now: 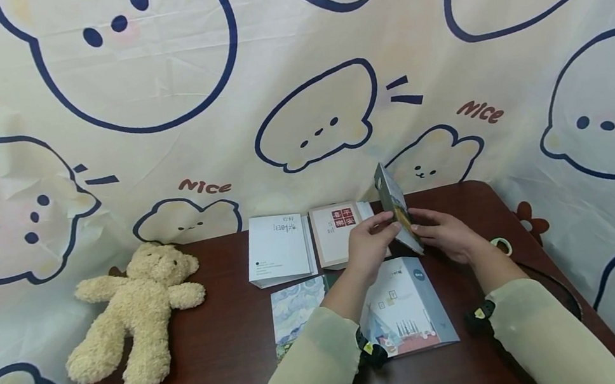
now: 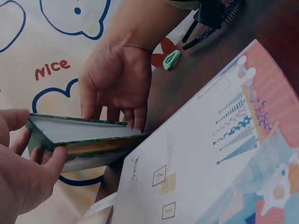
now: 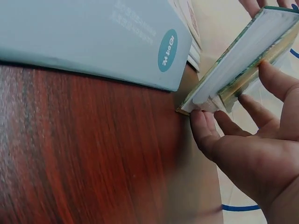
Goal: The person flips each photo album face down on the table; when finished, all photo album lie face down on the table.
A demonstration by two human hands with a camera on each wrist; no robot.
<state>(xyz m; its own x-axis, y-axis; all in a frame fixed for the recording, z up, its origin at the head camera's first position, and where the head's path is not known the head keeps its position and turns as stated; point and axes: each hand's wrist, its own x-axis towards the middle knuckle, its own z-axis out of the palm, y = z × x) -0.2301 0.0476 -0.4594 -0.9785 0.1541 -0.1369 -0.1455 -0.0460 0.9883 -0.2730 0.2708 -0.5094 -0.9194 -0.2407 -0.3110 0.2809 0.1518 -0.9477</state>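
Observation:
A small thick book (image 1: 395,205) with a dark green cover stands tilted on edge above the far middle of the dark wooden table (image 1: 218,356). My left hand (image 1: 388,225) pinches it from the left, thumb on one cover and fingers on the other. My right hand (image 1: 419,222) holds it from the right, fingers under its lower edge and thumb on the cover. The left wrist view shows the book (image 2: 79,135) gripped by my left hand (image 2: 28,172), with the right hand (image 2: 117,84) behind it. In the right wrist view the book's (image 3: 238,65) lower corner hangs close to the table.
An illustrated pale-blue book (image 1: 408,308) lies flat under my forearms, with a painted-cover book (image 1: 299,311) to its left. Behind are a white book (image 1: 279,246) and a beige book with red squares (image 1: 338,230). A teddy bear (image 1: 137,309) lies at the left, a green tape roll (image 1: 501,246) at the right.

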